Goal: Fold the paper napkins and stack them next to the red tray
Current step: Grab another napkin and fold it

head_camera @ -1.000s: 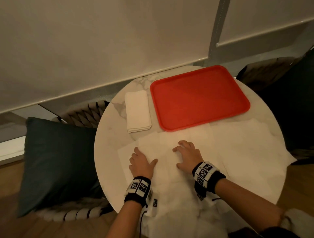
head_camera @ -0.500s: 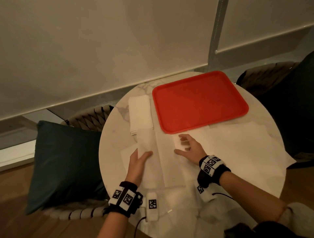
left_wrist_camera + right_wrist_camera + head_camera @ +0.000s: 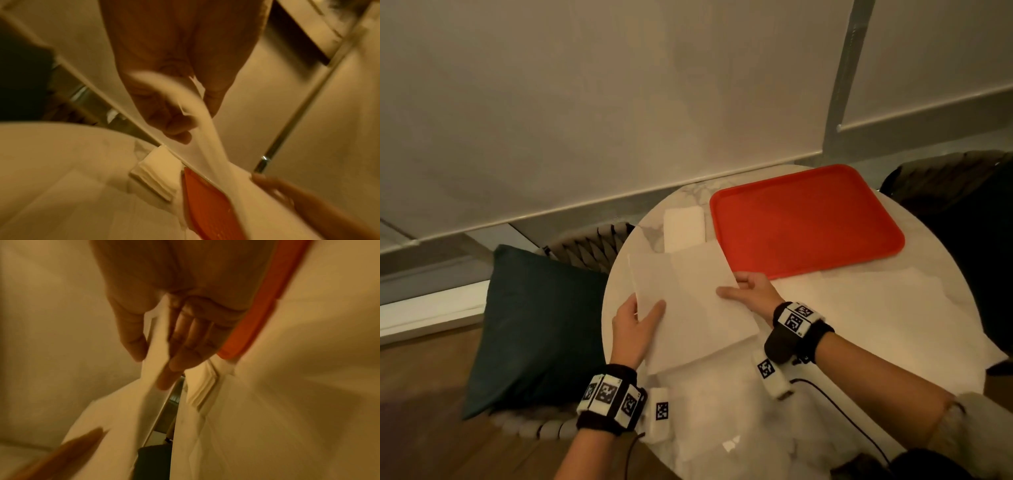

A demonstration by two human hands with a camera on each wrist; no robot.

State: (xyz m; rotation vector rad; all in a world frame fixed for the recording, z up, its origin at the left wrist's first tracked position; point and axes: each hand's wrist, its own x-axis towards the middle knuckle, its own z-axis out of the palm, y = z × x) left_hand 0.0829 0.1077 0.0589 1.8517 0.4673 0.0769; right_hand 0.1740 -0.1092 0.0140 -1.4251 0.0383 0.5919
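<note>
A white paper napkin [image 3: 688, 301] is lifted off the round marble table [image 3: 914, 301], half unfolded, and held between both hands. My left hand [image 3: 640, 318] pinches its left edge with the thumb on top, and the left wrist view shows the paper [image 3: 197, 116] between thumb and fingers. At the napkin's right corner my right hand [image 3: 743, 291] pinches it too; its fingers [image 3: 185, 344] lie under the sheet. A stack of folded napkins [image 3: 684, 228] sits just left of the red tray [image 3: 804, 219], and shows in both wrist views [image 3: 156, 172] [image 3: 203, 386].
More unfolded white napkins [image 3: 876, 308] lie spread over the table in front of the tray and under my arms. A dark cushion [image 3: 534, 329] sits on a woven chair to the left, another chair at the far right. A wall with blinds stands behind.
Both hands were flat on the spread napkins; they have picked one napkin up and raised it, tilted, above the table. The view has shifted right.
</note>
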